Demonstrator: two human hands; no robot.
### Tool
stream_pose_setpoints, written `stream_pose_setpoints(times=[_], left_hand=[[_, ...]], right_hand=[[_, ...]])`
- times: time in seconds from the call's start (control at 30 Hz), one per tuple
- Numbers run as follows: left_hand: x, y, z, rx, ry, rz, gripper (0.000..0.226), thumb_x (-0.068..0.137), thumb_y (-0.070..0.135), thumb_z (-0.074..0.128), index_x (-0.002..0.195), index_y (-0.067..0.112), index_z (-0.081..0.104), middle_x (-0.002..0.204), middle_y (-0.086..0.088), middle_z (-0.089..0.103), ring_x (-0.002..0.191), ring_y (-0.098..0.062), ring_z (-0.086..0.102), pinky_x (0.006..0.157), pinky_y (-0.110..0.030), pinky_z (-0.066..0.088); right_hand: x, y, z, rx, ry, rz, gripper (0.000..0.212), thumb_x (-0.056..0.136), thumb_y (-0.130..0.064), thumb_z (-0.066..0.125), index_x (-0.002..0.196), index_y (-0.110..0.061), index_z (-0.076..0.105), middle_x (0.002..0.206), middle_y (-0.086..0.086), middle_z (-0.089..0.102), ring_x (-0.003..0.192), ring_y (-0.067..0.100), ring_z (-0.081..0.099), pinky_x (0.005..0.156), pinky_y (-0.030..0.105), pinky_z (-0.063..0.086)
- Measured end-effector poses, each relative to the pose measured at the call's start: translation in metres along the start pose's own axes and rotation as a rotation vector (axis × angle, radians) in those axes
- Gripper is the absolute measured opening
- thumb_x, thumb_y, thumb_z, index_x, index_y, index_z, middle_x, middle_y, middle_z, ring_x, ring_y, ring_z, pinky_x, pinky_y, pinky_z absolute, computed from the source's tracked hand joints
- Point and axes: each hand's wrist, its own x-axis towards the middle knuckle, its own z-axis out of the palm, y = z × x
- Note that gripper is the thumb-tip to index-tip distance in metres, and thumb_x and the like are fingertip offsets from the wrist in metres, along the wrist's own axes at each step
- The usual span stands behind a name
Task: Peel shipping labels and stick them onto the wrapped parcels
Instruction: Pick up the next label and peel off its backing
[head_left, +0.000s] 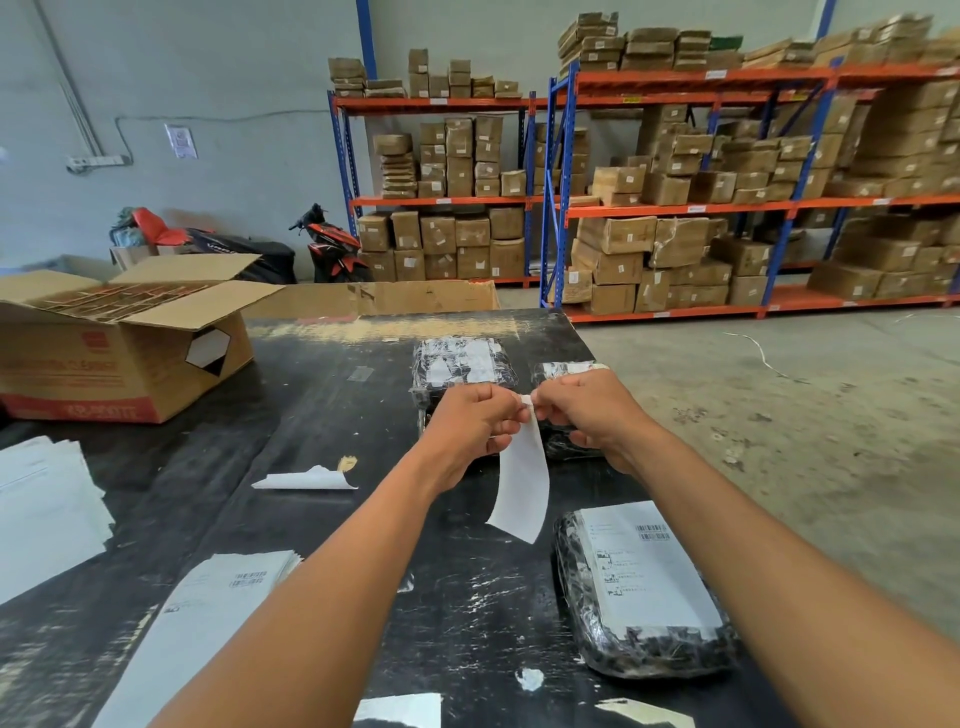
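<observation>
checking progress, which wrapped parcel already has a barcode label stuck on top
The near parcel by the table's right edge: a barcode label covers its top. The far middle parcel and far right parcel show crinkled wrap with pale patches, no barcode.

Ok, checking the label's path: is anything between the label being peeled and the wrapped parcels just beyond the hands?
Nothing visible does. The label hangs pinched by the left hand and right hand, just in front of the wrapped parcels; only the hands overlap them.
</observation>
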Motion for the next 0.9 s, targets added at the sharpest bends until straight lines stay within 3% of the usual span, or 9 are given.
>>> stream_pose_setpoints(times=[0.17, 0.4, 0.57, 0.7, 0.9], left_hand=[[0.0018, -0.0041, 0.0004, -0.053, 0.11, -0.005, 0.027, 0.094, 0.005, 0.056, 0.068, 0.007, 0.053, 0.073, -0.015, 0.067, 0.066, -0.017, 0.066, 0.064, -0.026, 0.052], [0.0013, -0.003, 0.0017, -0.144, 0.23, 0.031, 0.025, 0.088, -0.002, 0.059, 0.068, 0.009, 0.05, 0.071, -0.01, 0.067, 0.056, -0.012, 0.061, 0.055, -0.023, 0.049], [-0.0032, -0.0022, 0.0013, -0.189, 0.162, 0.013, 0.016, 0.086, -0.007, 0.061, 0.079, 0.007, 0.057, 0.081, -0.018, 0.07, 0.069, -0.023, 0.069, 0.064, -0.026, 0.058], [-0.0039, -0.0018, 0.0006, -0.275, 0.145, -0.04, 0.003, 0.09, 0.002, 0.063, 0.092, 0.001, 0.06, 0.081, -0.018, 0.071, 0.072, -0.026, 0.071, 0.072, -0.031, 0.061], [-0.0057, -0.0002, 0.0004, -0.304, 0.109, -0.057, 0.017, 0.086, 0.007, 0.072, 0.098, 0.0, 0.061, 0.086, -0.019, 0.071, 0.076, -0.027, 0.072, 0.071, -0.03, 0.06]], right_hand=[[0.0003, -0.0006, 0.0016, 0.044, 0.011, 0.026, 0.012, 0.08, -0.016, 0.064, 0.07, -0.012, 0.067, 0.061, -0.003, 0.064, 0.064, 0.014, 0.047, 0.064, 0.029, 0.034], [0.0005, 0.0022, 0.0046, 0.074, 0.037, 0.052, 0.018, 0.08, -0.018, 0.062, 0.063, -0.014, 0.065, 0.06, -0.003, 0.063, 0.063, 0.014, 0.055, 0.063, 0.03, 0.044], [-0.0003, 0.0022, 0.0058, 0.104, 0.005, 0.06, 0.016, 0.082, -0.02, 0.064, 0.068, -0.015, 0.069, 0.064, -0.003, 0.068, 0.067, 0.012, 0.061, 0.066, 0.03, 0.05], [-0.0024, 0.0009, 0.0041, 0.097, -0.018, 0.043, 0.011, 0.085, -0.019, 0.065, 0.077, -0.014, 0.072, 0.07, -0.002, 0.069, 0.068, 0.01, 0.061, 0.065, 0.028, 0.048], [-0.0033, 0.0009, 0.0024, 0.075, -0.028, 0.042, 0.016, 0.086, -0.018, 0.064, 0.072, -0.016, 0.069, 0.07, -0.002, 0.069, 0.065, 0.009, 0.059, 0.062, 0.026, 0.046]])
